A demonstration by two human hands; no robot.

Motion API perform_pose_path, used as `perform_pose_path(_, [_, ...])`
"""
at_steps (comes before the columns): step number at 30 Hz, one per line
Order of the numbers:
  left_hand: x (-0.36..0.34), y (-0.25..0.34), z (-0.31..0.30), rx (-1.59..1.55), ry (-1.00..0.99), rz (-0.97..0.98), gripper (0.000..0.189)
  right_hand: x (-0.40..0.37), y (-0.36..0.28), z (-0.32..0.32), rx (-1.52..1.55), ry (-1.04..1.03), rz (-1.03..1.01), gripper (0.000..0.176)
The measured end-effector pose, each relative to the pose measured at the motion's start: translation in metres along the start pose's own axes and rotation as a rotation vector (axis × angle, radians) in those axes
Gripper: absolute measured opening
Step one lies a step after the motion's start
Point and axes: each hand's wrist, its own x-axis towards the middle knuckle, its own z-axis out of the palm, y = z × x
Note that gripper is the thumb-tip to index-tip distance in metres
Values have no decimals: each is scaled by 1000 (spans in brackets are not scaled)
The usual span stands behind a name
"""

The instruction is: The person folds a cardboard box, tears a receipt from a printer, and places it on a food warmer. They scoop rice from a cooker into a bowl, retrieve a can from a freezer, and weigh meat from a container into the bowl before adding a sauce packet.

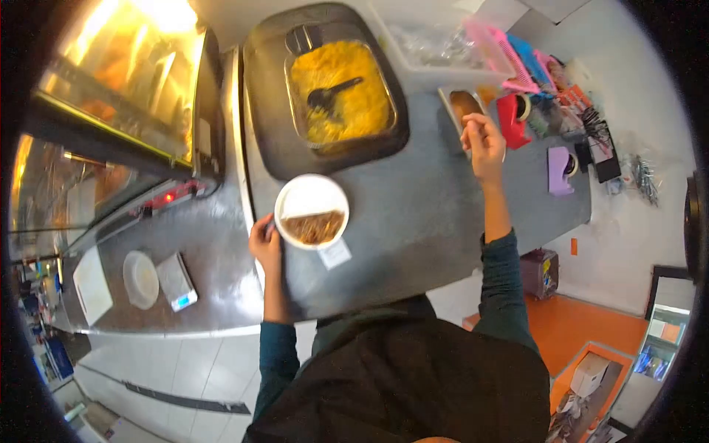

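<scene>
A round white bowl [312, 203] stands on the grey counter, one half filled with brown shredded food [314, 228], the other half white and bare. My left hand [265, 242] is at the bowl's lower left rim, fingers bent against it. A small white paper [335, 254] lies just below the bowl. At the right, my right hand [484, 145] is over the near end of a metal container [445, 96] of brown content, its fingers pinched together; what they hold is too small to name.
A dark tray [264, 122] holds a pan of yellow food [343, 66] with a black spoon. Behind stands a clear plastic bin [436, 74]. Right are red [509, 122] and purple tape dispensers [559, 171]. A lit glass cabinet [118, 96] and a scale [177, 280] are left.
</scene>
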Motion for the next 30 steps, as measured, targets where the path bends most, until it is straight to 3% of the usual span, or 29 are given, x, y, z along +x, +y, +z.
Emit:
perform_pose_path(2, [-1,-1,3,-48,25,26,25,65,19,-31,-36,82,-23,12])
perform_pose_path(5, [-3,-15,3,54,108,39,24,171,97,-62,-279,33,-114,11])
perform_pose_path(8, [-7,-10,12,133,221,12,20,254,171,-58,-614,-84,-393,18])
perform_pose_path(11, [-5,-5,21,240,279,125,20,298,230,-31,-707,-441,-272,26])
perform_pose_path(13, [-3,11,28,463,311,172,21,307,235,-15,-659,-404,128,30])
perform_pose_path(17, [-1,7,31,331,407,70,21,294,234,9,-565,-364,951,46])
perform_pose_path(20, [-1,9,34,410,437,55,21,296,223,7,-649,-394,896,46])
perform_pose_path(22, [-1,8,34,436,424,60,20,318,278,3,-715,-703,602,39])
perform_pose_path(24, [-1,6,32,385,431,46,19,329,262,11,-941,-905,525,31])
perform_pose_path(26, [-1,6,32,348,423,78,16,343,276,9,-1066,-924,86,23])
perform_pose_path(27, [0,4,31,362,425,65,16,349,283,12,-1109,-924,-142,20])
perform_pose_path(30, [-1,-1,24,348,407,118,13,341,233,11,-876,-394,-131,22])
